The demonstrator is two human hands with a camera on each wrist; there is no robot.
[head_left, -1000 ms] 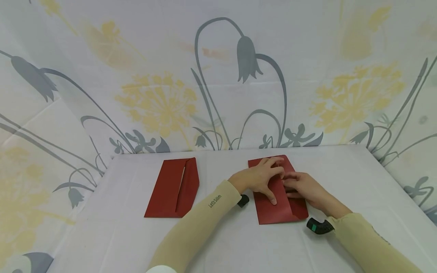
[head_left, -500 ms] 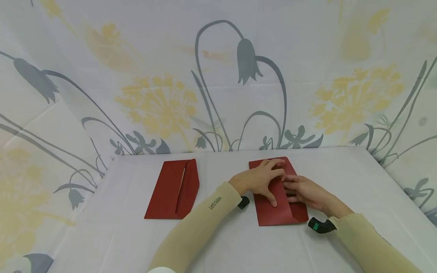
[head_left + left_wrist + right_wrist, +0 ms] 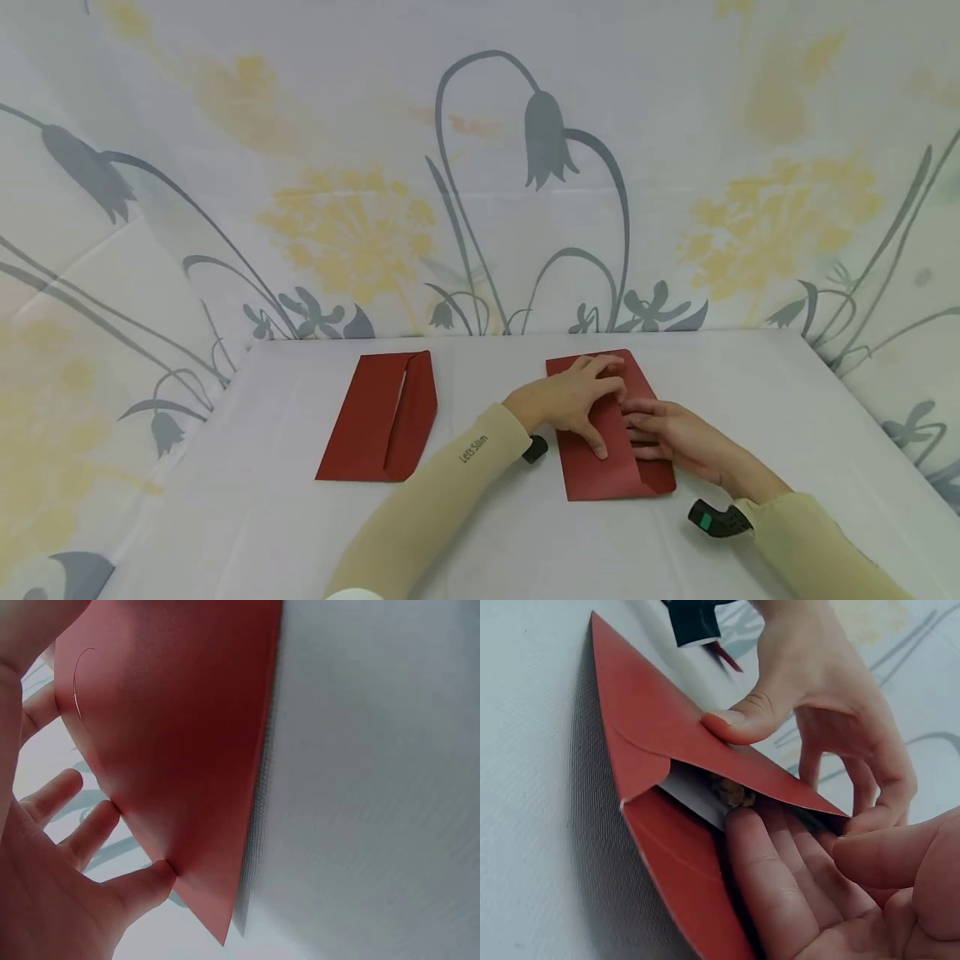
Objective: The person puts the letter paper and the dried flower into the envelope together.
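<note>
In the head view a red envelope lies at the right of the table. My left hand grips its front panel, fingertips at the mouth edge and thumb on the face. The right wrist view shows the panel bowed up, so the mouth gapes. The fingers of my right hand reach into it, fairly straight, with the thumb outside. By one fingertip, inside, sits a small crumpled tan thing of unclear kind, beside a pale paper surface. The deeper fingertips are hidden.
A second red envelope lies to the left, its flap side facing right and a pale strip showing in its mouth. White cloth covers the table, with a flower-patterned curtain behind. Black wrist devices sit below the hands.
My right hand has drawn slightly back to the right and toward me, its fingers still at the envelope's mouth. My left hand keeps its place. The camera view has shifted a little.
</note>
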